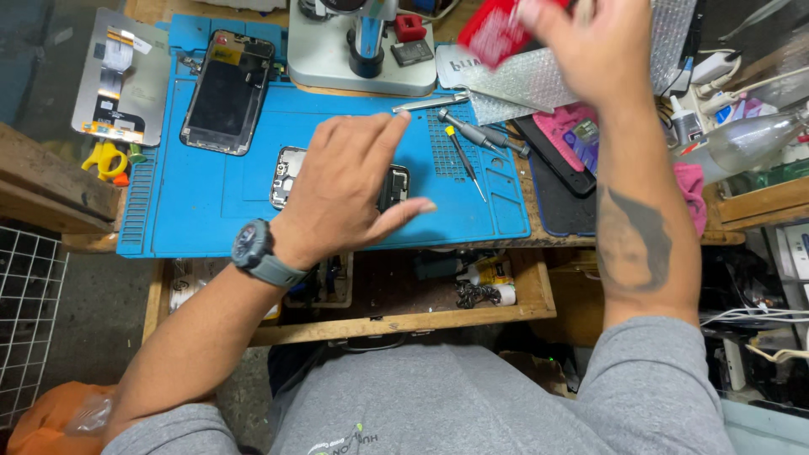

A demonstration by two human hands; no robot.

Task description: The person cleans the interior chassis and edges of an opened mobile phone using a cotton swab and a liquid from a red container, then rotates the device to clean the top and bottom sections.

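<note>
1. The blue work mat [253,202] covered most of your bench and carried the opened phone body [288,173], a second phone with a dark screen [227,91] at its far left corner, and a few screwdrivers [472,135] lying near its perforated grid.
2. The open wooden drawer [404,320] below the bench edge held small clutter: a pale bottle, a dark tangle and some loose parts that were too shadowed to tell apart.
3. The grey microscope base [354,67] stood at the back of the mat, its upper part cut off by the frame's top edge.
4. A black tray [556,181] to the right of the mat held a pink cloth with a small card on it; your right forearm covered part of it.
5. Your left hand [350,181] hovered palm down, fingers spread and slack, gripping nothing, directly over the phone body, so that only the phone's two ends showed on either side of it.
6. Your right hand [590,46] was raised at the back right, blurred by motion, pinching a red packet [493,29] between fingers and thumb; the packet's top was cut off.
7. A sheet of bubble wrap [522,84] lay under that hand, partly hidden.
</note>
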